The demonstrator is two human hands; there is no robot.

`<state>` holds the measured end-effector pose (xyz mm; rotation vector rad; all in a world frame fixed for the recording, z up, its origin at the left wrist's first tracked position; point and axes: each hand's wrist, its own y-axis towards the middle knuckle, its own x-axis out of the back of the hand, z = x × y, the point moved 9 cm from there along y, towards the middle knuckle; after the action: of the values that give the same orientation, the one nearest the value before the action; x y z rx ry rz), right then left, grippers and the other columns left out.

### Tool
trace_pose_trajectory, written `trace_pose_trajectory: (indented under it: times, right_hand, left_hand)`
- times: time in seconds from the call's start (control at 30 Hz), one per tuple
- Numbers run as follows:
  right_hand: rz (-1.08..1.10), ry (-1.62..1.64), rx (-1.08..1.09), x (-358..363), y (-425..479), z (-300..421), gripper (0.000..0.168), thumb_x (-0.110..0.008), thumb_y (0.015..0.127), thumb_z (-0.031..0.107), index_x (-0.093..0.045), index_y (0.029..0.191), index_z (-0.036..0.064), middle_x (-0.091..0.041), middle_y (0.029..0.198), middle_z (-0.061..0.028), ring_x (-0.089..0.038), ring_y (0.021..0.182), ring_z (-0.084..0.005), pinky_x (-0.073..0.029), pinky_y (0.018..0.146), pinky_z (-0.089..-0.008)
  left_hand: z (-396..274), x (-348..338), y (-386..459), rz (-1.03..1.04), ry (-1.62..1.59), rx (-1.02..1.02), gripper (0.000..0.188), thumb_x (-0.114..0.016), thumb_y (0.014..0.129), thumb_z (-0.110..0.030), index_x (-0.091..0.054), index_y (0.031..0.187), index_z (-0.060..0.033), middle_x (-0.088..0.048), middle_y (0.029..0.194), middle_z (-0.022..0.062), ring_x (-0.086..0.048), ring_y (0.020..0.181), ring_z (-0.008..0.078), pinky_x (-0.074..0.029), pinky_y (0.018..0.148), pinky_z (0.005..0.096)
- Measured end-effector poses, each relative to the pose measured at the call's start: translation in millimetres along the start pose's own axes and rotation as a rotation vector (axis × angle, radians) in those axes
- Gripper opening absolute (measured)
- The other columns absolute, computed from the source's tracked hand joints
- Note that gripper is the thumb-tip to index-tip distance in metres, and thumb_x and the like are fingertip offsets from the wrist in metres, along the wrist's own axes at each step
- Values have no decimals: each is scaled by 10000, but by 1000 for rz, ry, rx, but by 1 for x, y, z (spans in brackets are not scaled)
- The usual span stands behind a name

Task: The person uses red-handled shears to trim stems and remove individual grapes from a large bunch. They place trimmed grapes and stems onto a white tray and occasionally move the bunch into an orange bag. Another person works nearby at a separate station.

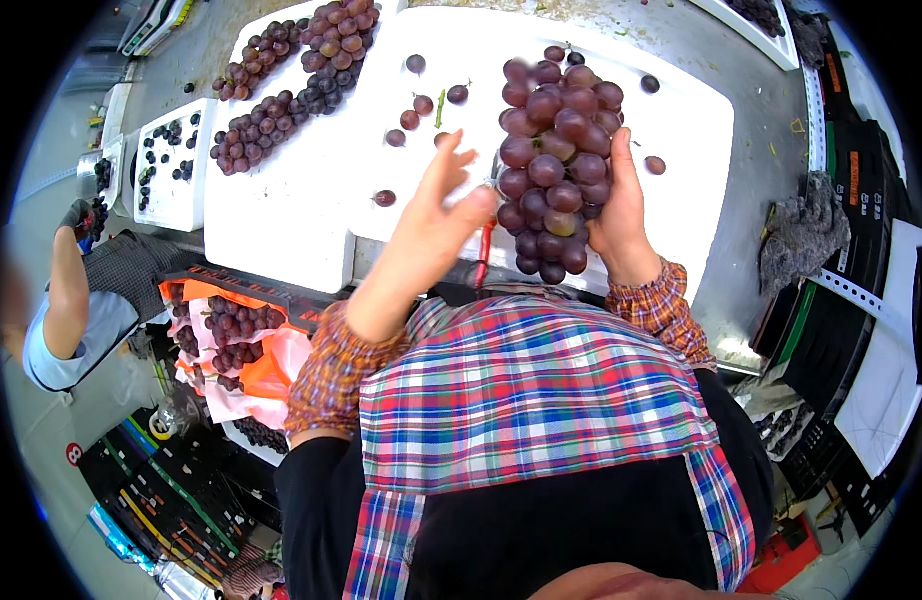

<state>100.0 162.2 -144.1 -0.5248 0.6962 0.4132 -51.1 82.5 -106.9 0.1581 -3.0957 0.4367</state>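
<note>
My right hand [623, 217] holds up a large bunch of reddish-purple grapes [554, 169], its palm and thumb along the bunch's right side. My left hand [442, 206] is raised just left of the bunch, fingers spread and slightly blurred; a tool with a red handle [485, 255] shows beside it, and whether the hand touches it I cannot tell. Under both hands lies a white foam tray [686, 217] with several loose grapes [416, 64] and a short green stem piece [440, 109]. Left of it, more grape bunches [258, 131] rest on another white foam surface [281, 217].
A small foam box [168, 206] with loose grapes stands at the left. Below it, a dark crate [299, 315] lined with orange and pink sheets holds bunches. A co-worker's gloved hand [74, 217] is at the far left. Black crates [866, 172] stand at the right beside the metal table [768, 142].
</note>
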Motion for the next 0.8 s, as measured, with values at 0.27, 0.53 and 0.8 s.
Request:
trace_pose_trajectory:
  times: [0.27, 0.53, 0.8]
  right_hand:
    - [7, -604, 243, -11, -11, 37, 670, -498, 1006, 350, -208, 1552, 90, -366, 1474, -190, -501, 1274, -258, -421, 1046, -356]
    - [66, -817, 295, -24, -14, 36, 752, -690, 901, 244, -287, 1521, 102, -358, 1448, -183, -599, 1069, -246, -555, 826, -328]
    - [94, -806, 359, -34, -25, 34, 507, -687, 906, 196, -440, 1332, 78, -297, 1490, -170, -586, 1131, -262, -534, 886, -344]
  left_hand:
    - [15, -56, 34, 144, -757, 33, 557, -459, 1032, -413, -337, 1436, -49, -470, 1405, 112, -481, 1297, 218, -410, 1073, 395]
    - [31, -48, 34, 44, -925, 136, 547, -367, 1040, -474, -413, 1413, -77, -539, 1354, 81, -527, 1257, 210, -421, 1070, 385]
    - [33, -44, 32, 70, -982, 52, 552, -383, 1028, -443, -386, 1429, -62, -507, 1376, 100, -506, 1274, 230, -399, 1092, 408]
